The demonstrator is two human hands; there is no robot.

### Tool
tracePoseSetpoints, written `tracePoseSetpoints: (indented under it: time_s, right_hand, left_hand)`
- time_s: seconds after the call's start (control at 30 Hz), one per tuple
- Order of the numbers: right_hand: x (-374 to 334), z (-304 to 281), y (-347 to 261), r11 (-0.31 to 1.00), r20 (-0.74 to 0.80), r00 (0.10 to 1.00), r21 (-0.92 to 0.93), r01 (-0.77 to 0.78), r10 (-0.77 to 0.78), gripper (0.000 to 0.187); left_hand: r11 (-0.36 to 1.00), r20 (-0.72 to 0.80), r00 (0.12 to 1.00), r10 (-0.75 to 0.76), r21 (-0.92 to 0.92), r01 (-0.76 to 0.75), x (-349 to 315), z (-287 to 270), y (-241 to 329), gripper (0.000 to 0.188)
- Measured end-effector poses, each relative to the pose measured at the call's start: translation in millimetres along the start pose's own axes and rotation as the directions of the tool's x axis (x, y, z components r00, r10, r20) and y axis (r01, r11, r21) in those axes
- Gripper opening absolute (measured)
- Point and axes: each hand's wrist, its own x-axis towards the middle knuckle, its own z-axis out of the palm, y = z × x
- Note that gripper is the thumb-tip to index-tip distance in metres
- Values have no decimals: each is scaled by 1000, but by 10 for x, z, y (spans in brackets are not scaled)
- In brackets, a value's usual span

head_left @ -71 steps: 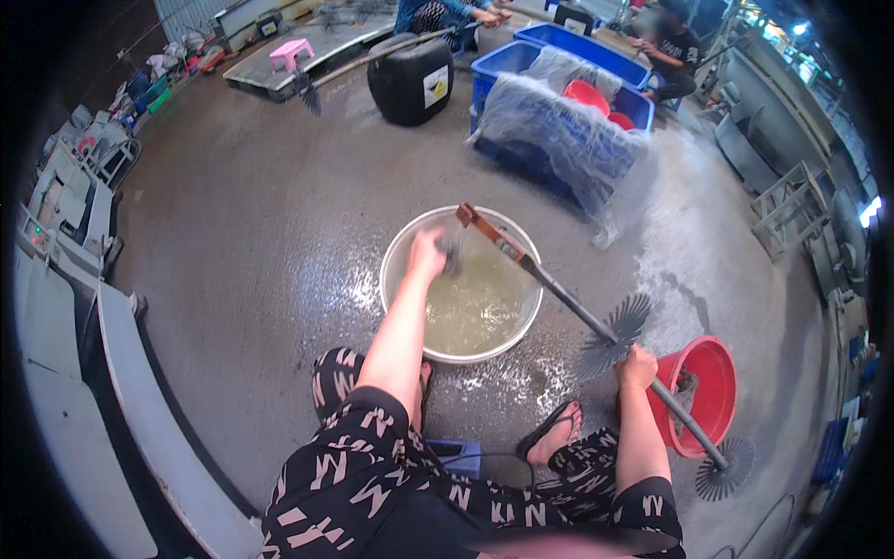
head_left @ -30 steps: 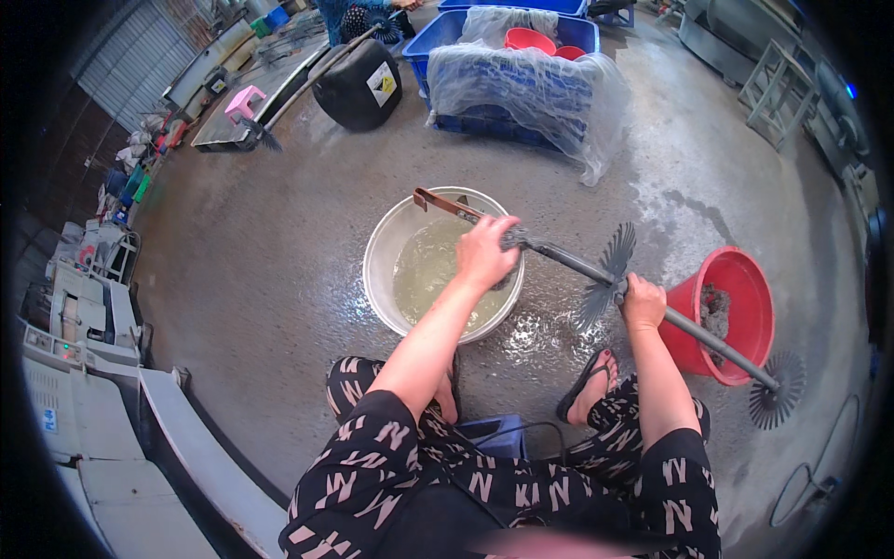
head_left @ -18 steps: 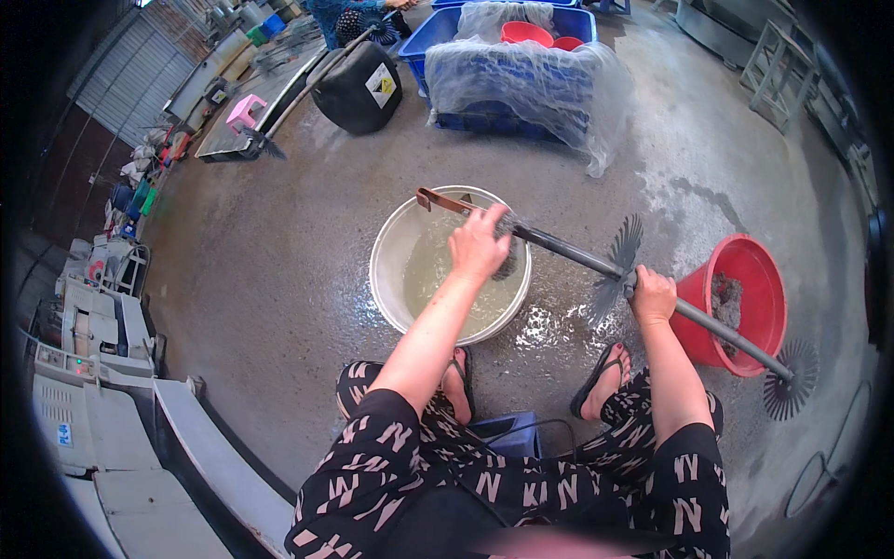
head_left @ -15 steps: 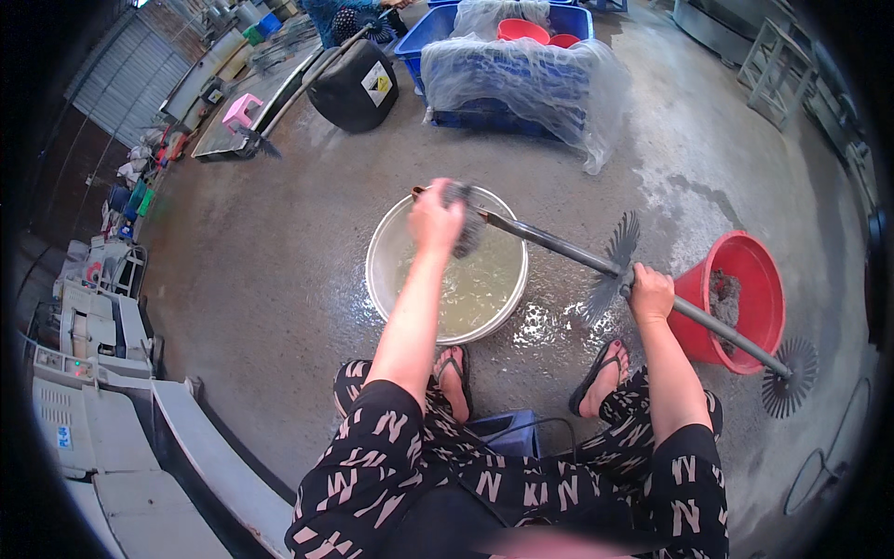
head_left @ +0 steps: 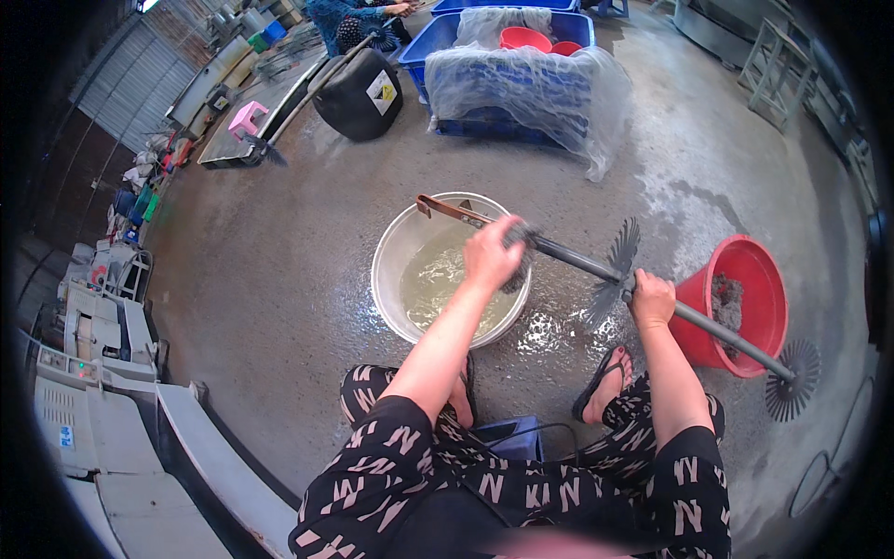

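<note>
My right hand (head_left: 653, 296) is wrapped around a long dark metal rod (head_left: 568, 258), just beside a finned black disc (head_left: 618, 265) set on it. Another finned disc (head_left: 792, 380) sits at the rod's right end. My left hand (head_left: 488, 255), a little blurred, presses a dark grey scouring pad (head_left: 518, 263) around the rod. Beyond that hand, a flat brown hooked end (head_left: 447, 209) reaches over the far side of a round white tub (head_left: 385, 303). Cloudy, pale greenish water (head_left: 433, 284) lies in the tub, below my left hand.
A tilted red bucket (head_left: 773, 289) with grey fibrous stuff (head_left: 726, 303) stands at right, under the rod. Ahead are a blue crate (head_left: 507, 116) draped with clear plastic and a black jerrycan (head_left: 358, 98). A co-worker's sleeve (head_left: 349, 19) shows at the top. Grey machinery (head_left: 112, 424) lines the left.
My left hand has slid with the pad along the rod, rightward and toward my right hand, uncovering the brown hooked end. My right hand keeps its grip in place.
</note>
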Motion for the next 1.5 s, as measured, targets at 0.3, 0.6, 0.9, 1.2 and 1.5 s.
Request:
tracePoseSetpoints:
  time_s: [0.3, 0.6, 0.9, 1.2, 1.5]
  right_hand:
    - [-13, 1, -28, 999, -2, 1000, -20, -27, 27, 3]
    - [-8, 63, 28, 999, 16, 999, -20, -39, 40, 7]
    - [62, -56, -29, 1000, 35, 999, -15, -11, 11, 6]
    - [13, 30, 28, 999, 38, 999, -46, -23, 25, 7]
    - [174, -282, -39, 994, 334, 939, 48, -102, 81, 29]
  left_hand:
    - [785, 478, 667, -571, 555, 275, -257, -164, -1068, 49]
    - [892, 698, 617, -364, 70, 446, -182, -148, -1263, 45]
    - [952, -298, 935, -193, 175, 253, 72, -235, -648, 37]
    - [964, -345, 917, -199, 98, 246, 64, -312, -587, 36]
    - [717, 117, 748, -654, 412, 563, -176, -138, -1085, 44]
